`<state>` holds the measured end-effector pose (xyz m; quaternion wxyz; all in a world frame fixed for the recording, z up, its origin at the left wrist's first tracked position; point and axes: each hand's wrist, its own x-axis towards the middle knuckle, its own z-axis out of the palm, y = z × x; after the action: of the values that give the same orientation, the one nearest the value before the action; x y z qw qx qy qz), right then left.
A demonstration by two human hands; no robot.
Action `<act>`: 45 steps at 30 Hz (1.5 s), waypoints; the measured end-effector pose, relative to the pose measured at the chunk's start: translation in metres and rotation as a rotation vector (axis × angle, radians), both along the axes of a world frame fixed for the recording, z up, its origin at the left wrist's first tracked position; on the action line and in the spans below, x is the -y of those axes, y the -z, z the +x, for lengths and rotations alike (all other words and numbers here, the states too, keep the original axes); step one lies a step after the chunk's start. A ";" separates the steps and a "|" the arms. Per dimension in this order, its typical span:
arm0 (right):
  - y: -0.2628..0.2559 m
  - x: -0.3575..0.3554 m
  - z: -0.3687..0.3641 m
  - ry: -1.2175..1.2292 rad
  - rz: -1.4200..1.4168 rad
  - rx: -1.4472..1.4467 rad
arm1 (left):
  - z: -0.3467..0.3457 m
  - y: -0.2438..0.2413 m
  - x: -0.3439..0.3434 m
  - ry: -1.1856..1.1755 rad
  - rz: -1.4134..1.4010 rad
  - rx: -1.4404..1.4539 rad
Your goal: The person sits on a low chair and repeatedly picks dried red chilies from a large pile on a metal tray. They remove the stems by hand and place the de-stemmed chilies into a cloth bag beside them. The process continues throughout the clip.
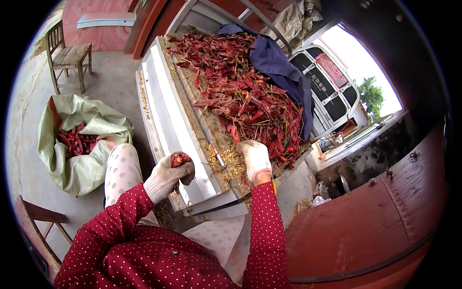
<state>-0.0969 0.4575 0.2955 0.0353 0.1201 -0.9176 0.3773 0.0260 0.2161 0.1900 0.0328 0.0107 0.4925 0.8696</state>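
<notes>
My left hand (169, 175), in a soiled white knit glove, is closed around a small bunch of dried red chili peppers (179, 159). It is held over the near left edge of a low white metal-edged platform. My right hand (255, 154), also gloved, is at the near edge of a large heap of dried chili peppers (245, 86) with stems. Its fingertips pinch the lower end of one red pepper (234, 133). Loose yellow seeds (231, 169) are scattered on the platform beside my right hand. My fingers' undersides are hidden.
A pale green woven sack (83, 180) with dried peppers inside stands beside my left knee. Dark blue cloth (278, 61) lies along the heap's far side. A wooden chair (70, 57) is at the upper left; a red metal panel (353, 224) rises on the right.
</notes>
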 end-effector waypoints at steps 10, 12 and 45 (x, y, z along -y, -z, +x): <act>0.032 0.065 0.143 0.001 -0.100 -0.140 | 0.001 -0.012 -0.022 0.055 0.170 -0.046; 0.039 0.076 0.144 -0.010 -0.097 -0.198 | 0.007 -0.014 -0.023 0.076 0.180 -0.001; 0.035 0.062 0.118 -0.035 -0.892 0.572 | 0.004 -0.003 -0.014 -0.218 -1.143 -0.625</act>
<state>0.0208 0.3957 0.2604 -0.1753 0.0011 -0.6386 0.7493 0.0295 0.2305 0.1926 -0.1995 0.1938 0.8611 0.4255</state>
